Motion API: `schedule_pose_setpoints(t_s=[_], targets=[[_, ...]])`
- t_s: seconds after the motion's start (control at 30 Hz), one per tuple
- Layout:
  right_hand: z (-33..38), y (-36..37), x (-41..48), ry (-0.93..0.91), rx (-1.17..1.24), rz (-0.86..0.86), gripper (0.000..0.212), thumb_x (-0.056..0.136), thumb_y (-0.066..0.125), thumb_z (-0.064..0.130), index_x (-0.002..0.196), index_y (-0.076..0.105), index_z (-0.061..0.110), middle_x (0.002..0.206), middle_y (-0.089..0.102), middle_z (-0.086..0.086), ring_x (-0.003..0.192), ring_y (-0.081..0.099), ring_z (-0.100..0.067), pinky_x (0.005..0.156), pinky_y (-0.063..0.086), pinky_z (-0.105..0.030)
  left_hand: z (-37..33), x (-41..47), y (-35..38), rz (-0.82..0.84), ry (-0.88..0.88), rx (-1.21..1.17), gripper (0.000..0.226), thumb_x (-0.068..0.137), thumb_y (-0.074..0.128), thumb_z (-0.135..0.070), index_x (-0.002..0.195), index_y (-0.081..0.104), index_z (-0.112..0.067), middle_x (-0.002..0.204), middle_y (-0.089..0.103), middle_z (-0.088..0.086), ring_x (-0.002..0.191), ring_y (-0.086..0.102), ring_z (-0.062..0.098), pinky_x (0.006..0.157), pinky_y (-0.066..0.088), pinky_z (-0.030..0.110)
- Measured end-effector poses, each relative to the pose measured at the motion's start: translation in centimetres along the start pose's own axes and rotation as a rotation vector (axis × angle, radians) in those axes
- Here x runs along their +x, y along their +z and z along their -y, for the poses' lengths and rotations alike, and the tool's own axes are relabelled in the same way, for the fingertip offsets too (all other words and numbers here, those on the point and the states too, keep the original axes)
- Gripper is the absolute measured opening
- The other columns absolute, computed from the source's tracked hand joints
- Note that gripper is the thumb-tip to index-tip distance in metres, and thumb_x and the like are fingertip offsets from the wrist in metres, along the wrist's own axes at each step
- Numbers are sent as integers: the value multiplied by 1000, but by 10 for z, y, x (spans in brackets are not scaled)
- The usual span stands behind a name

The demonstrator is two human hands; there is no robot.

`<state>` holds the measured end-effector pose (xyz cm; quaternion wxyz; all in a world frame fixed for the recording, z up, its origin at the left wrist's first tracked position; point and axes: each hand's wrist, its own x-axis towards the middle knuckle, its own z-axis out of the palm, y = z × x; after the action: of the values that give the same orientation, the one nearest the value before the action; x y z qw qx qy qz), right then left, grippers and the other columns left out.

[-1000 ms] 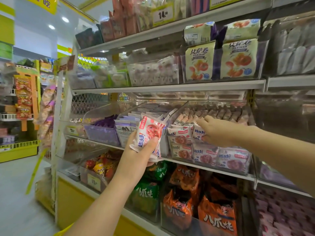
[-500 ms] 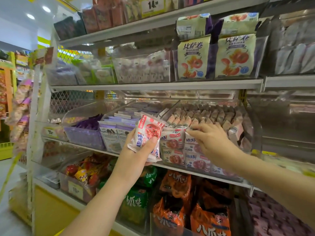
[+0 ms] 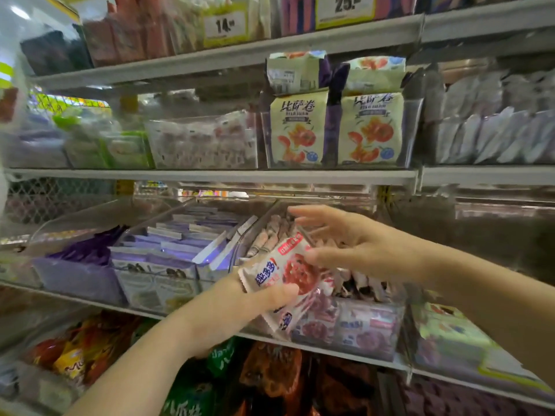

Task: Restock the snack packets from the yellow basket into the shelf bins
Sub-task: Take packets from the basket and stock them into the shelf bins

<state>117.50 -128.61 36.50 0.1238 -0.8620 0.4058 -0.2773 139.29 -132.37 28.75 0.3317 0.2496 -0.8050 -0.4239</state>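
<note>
Gripped in the left hand [image 3: 240,307], thumb across its face, the packet [image 3: 288,274] sat tilted over the bin's [image 3: 372,334] front. Just right of that grip the right hand [image 3: 357,244] spread loose-fingered, its thumb perhaps touching the packet's edge.

Left hand [image 3: 237,307] grips packet [image 3: 288,274]; right hand [image 3: 369,247] fingers [image 3: 318,212] spread.

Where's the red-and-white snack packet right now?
Head view, centre: the left hand holds the packet in front of the clear bin of matching packets; the right hand is at its upper-right edge.
</note>
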Motion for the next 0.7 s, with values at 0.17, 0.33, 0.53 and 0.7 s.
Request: schedule_pose_setpoints(t_s=[0.17,0.33,0.53,0.7], targets=[[-11,9,-16,62,64,101,18,85,71,33,100,61,33,100,70,9,93,67,-9,84,54,-31,-7,4,19,88,-49,-167,46,70,79,-51,108,69,-27,118,62,26,107,63,39,86,56,38],[-22,14,-30,109,337,9,22,75,76,33,93,64,30,101,73,-3,97,70,-22,88,55,-41,1,-1,28,198,21,-355,53,76,77,-14,126,59,-18,130,60,16,121,56,36,100,47,47],[-25,6,-39,137,412,-103,33,69,83,27,95,63,22,89,71,-6,82,66,-22,74,49,-38,2,5,31,-48,74,-233,52,72,81,-17,117,64,-37,123,66,-2,112,64,21,93,52,39],[-18,-21,-51,97,393,-145,40,64,76,19,100,59,14,87,73,-7,79,71,-19,64,55,-26,-18,29,37,-135,173,101,65,63,84,-36,120,56,-47,118,66,-15,107,64,9,95,51,40]])
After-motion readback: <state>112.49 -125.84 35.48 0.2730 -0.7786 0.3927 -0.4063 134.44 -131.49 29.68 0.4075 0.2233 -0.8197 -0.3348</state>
